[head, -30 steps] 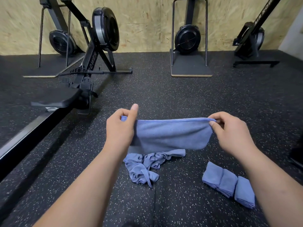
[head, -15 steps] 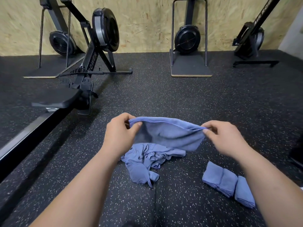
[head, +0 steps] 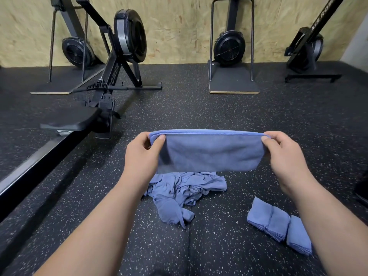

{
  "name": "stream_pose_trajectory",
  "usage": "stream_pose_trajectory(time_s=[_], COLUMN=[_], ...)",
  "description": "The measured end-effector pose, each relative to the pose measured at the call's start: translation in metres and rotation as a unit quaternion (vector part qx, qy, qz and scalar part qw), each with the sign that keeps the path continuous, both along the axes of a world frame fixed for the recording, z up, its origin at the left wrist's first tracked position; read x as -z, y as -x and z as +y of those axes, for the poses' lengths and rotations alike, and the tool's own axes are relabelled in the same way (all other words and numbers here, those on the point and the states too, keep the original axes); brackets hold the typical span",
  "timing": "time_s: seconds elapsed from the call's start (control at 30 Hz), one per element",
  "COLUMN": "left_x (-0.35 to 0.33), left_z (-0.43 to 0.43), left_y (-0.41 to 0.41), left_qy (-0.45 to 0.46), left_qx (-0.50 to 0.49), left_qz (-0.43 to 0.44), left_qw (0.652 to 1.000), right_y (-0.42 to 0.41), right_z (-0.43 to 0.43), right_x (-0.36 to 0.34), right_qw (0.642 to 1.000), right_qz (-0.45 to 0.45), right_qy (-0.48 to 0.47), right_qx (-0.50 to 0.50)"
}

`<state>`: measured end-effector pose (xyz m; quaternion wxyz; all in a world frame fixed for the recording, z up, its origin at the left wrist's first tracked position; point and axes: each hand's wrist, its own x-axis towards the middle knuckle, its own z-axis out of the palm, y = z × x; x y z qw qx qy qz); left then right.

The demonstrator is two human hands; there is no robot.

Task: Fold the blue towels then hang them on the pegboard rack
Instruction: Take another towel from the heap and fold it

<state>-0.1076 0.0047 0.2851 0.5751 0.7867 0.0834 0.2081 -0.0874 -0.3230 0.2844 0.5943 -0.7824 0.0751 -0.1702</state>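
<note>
Towel (head: 209, 152) is taut again. Half a second back it hung slack and bowed, with my hands closer in. Now the hands are spread wide and the top edge runs straight and level, much as it did a second ago. I read that as a quick slacken-and-pull to flatten the cloth.

Grip: left hand (head: 143, 154) pinches the top left corner, thumb on the near face, fingers curled behind. Right hand (head: 282, 156) pinches the top right corner the same way. Neither hand holds anything else.

Position: the towel is in the air in front of me, clear of the floor (head: 219, 116), hanging over the crumpled heap (head: 183, 192) of unfolded blue cloth. Two edges show along the top and the bottom looks rounded, so it seems already doubled once.

Task standing: the folded towels (head: 278, 228) lie in a row on the floor just beside my right forearm. The heap still waits. The pegboard rack is not in view.

Judgement: the cloth is flat enough to fold across, corner to corner. Hanging is a good way off.
</note>
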Motion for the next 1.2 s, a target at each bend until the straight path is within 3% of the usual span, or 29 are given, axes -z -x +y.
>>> stream_pose_trajectory(time_s=[0.17,0.33,0.5,0.67,0.83,0.97,1.07,1.2], left_x=[-0.009,-0.009,0.002,0.006,0.007,0.018,0.021,0.012], left_z=[-0.017,-0.011,-0.005,-0.005,-0.002,0.005,0.008,0.007], left_y=[0.010,0.006,0.001,0.000,-0.005,-0.010,-0.011,-0.008], left_qy=[-0.109,-0.123,-0.015,0.005,0.153,0.155,0.150,0.083], left_qx=[-0.050,-0.075,-0.006,-0.026,-0.031,-0.018,-0.005,-0.060], left_qz=[-0.054,-0.042,0.020,0.050,0.103,0.170,0.147,0.028], left_qw=[0.991,0.989,1.000,0.998,0.982,0.973,0.978,0.994], right_y=[0.009,0.012,0.007,0.003,0.004,0.004,0.004,0.006], right_z=[0.008,0.009,0.002,0.000,0.003,-0.002,-0.007,-0.007], right_x=[0.001,0.001,0.007,0.012,0.009,0.011,0.008,0.002], right_qw=[0.988,0.980,0.988,0.995,1.000,0.996,0.996,0.997], right_qz=[-0.057,-0.073,-0.064,-0.017,0.010,0.074,0.052,-0.008], right_qy=[0.140,0.173,0.135,0.099,0.018,-0.049,-0.051,-0.060], right_qx=[0.043,0.073,0.034,0.021,0.018,-0.031,-0.054,-0.050])
